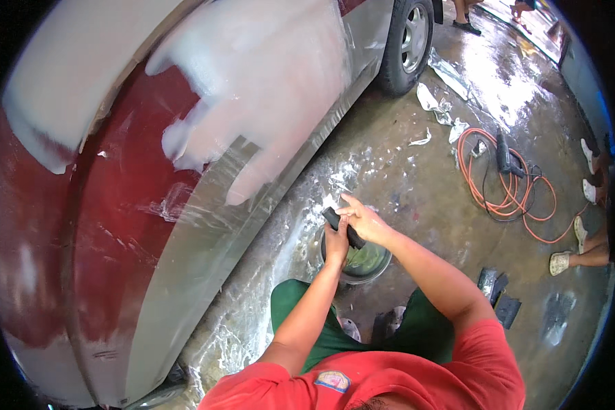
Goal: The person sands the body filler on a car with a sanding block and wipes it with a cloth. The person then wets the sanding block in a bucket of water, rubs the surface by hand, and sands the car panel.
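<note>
My left hand [336, 246] is closed round the lower side of a black sanding block [354, 237], which may have dark sandpaper wrapped about it. From the right, my right hand [365, 220] grips the same block near its upper end, index finger stretched out. The block is tilted above a round basin [367, 279] of greenish, cloudy water on the floor between my knees. To my left is the side of a car [126, 205], dark red with grey patches and a broad smear of whitish filler [273, 75].
A car wheel [410, 44] stands ahead. Coiled orange hose [466, 160] and a black power tool [507, 156] lie to the right. Dark sheets [507, 309] lie by my right elbow. Scraps of white paper [428, 99] litter the wet floor. Other people's feet [562, 262] show at the right.
</note>
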`<move>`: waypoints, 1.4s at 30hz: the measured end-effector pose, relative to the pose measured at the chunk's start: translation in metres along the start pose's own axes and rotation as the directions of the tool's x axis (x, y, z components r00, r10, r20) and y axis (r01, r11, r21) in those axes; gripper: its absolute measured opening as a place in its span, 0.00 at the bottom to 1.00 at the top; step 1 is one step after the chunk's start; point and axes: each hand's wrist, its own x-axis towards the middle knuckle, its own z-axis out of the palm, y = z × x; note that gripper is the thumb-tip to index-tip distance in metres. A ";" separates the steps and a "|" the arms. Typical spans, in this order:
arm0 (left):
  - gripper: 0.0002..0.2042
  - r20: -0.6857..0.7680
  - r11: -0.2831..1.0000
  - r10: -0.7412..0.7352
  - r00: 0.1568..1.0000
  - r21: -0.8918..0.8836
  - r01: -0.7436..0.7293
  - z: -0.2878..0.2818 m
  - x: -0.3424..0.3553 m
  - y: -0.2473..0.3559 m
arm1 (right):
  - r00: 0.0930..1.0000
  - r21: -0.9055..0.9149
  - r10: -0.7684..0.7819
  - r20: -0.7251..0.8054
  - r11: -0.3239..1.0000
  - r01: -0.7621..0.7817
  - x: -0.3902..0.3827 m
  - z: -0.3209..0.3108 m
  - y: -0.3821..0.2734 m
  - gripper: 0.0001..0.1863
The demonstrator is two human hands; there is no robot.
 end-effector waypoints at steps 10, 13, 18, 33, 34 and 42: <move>0.34 0.365 -0.325 -0.536 0.761 0.743 -0.585 0.040 0.019 -0.071 | 0.983 -0.634 -0.078 -0.164 0.772 -0.044 0.020 -0.067 0.030 0.27; 0.26 0.407 -0.212 -0.644 0.648 0.719 -0.662 0.050 0.031 -0.104 | 0.997 -0.709 -0.028 -0.073 0.705 -0.032 0.023 -0.051 0.023 0.27; 0.22 0.400 -0.161 -0.562 0.724 0.806 -0.570 0.065 0.012 -0.095 | 0.995 -0.758 0.064 0.075 0.652 0.015 0.026 -0.037 0.029 0.28; 0.23 0.740 -0.707 0.670 0.065 0.662 -0.249 -0.012 -0.079 0.429 | 0.905 -0.774 0.230 0.357 0.615 0.150 0.072 -0.022 0.063 0.32; 0.22 0.755 -0.742 0.655 0.011 0.646 -0.181 -0.008 -0.070 0.450 | 0.920 -0.776 0.197 0.338 0.612 0.153 0.076 -0.018 0.072 0.28; 0.19 0.827 -0.825 0.561 -0.029 0.561 0.067 -0.007 -0.034 0.482 | 0.908 -0.788 0.170 0.383 0.573 0.225 0.081 -0.023 0.081 0.26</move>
